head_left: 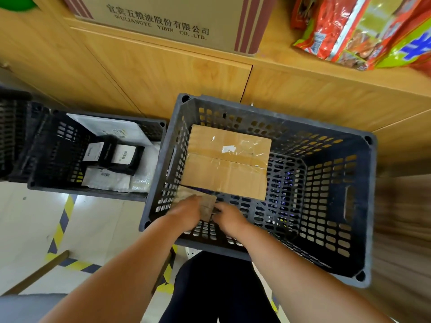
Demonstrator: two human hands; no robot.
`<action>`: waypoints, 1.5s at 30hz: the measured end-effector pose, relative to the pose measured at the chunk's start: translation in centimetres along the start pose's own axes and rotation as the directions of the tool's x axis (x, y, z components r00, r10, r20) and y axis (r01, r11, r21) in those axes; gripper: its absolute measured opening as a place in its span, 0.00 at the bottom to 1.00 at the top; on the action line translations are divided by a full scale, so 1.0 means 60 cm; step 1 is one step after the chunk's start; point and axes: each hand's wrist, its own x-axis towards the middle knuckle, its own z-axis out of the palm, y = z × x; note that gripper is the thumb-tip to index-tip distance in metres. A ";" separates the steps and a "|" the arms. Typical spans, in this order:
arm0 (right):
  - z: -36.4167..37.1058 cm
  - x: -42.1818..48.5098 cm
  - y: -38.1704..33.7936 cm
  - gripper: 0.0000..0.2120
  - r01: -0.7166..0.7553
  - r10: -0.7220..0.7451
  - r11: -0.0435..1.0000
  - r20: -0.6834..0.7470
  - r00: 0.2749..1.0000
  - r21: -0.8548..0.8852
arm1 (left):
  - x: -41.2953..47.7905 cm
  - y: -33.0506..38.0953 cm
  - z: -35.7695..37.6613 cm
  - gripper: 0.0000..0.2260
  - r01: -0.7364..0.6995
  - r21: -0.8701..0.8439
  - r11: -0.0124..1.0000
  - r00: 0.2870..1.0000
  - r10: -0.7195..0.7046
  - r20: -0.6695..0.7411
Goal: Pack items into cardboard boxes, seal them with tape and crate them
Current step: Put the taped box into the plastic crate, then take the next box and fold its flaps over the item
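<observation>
A big dark plastic crate (345,197) stands in front of me on the floor. A taped cardboard box (228,159) lies flat in its far left corner. Both my hands reach into the crate's near left side. My left hand (186,212) and my right hand (227,217) hold a small, blurred cardboard box (208,205) between them, just in front of the taped box. The fingers of both hands are mostly hidden behind that small box.
A second dark crate (58,155) on the left holds black boxes (116,157) and white mailer bags (109,180). A wooden cabinet (163,73) runs behind, with a large printed carton (163,19) and snack packs (363,31) on top. Yellow-blue floor tape (60,227) lies at the left.
</observation>
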 end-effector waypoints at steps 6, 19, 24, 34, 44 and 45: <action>-0.075 -0.107 -0.003 0.15 -0.004 0.016 0.997 -0.145 0.989 0.081 | -0.103 0.040 -0.048 0.16 -0.180 -0.101 0.978 0.975 0.164 -0.149; -0.244 -0.472 -0.009 0.14 0.228 -0.061 0.951 -0.593 0.803 0.210 | -0.388 0.281 -0.088 0.14 -0.498 -0.133 0.857 0.825 0.421 -0.378; -0.285 -0.578 0.066 0.14 0.256 -0.065 0.952 -0.703 0.708 0.169 | -0.439 0.386 -0.033 0.14 -0.578 -0.075 0.813 0.771 0.513 -0.378; -0.325 -0.829 0.428 0.13 0.254 0.038 0.944 -0.836 0.547 0.209 | -0.584 0.663 0.279 0.12 -0.735 -0.026 0.678 0.647 0.689 -0.325; -0.375 -1.078 0.753 0.13 0.214 0.163 0.938 -0.892 0.422 0.272 | -0.715 0.881 0.554 0.10 -0.804 -0.024 0.594 0.580 0.775 -0.250; -0.381 -1.090 0.770 0.13 0.219 0.168 0.936 -0.895 0.413 0.277 | -0.719 0.896 0.566 0.09 -0.804 -0.016 0.594 0.580 0.778 -0.241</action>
